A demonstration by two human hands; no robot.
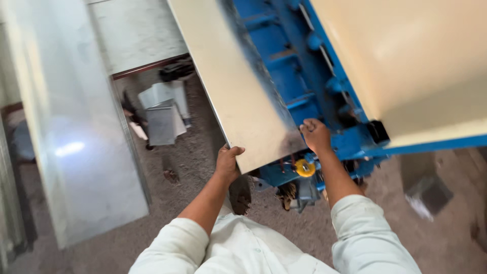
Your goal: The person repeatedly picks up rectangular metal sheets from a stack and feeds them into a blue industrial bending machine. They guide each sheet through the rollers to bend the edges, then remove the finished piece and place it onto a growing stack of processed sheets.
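A long flat metal sheet [231, 76] lies across a blue machine [289, 66] and reaches away from me. My left hand [228, 162] grips the sheet's near left corner, fingers curled over the edge. My right hand [315, 135] rests on the near right corner, where the sheet meets the blue frame. Both arms wear white sleeves. A cream panel [416, 56] with a blue lower edge covers the machine on the right. A yellow round part [305, 168] sits low on the machine between my hands.
A large shiny metal sheet [76, 132] leans at the left. Folded metal pieces [165, 111] lie on the rough grey floor [193, 152] beyond it. A dark block [428, 190] stands on the floor at the right.
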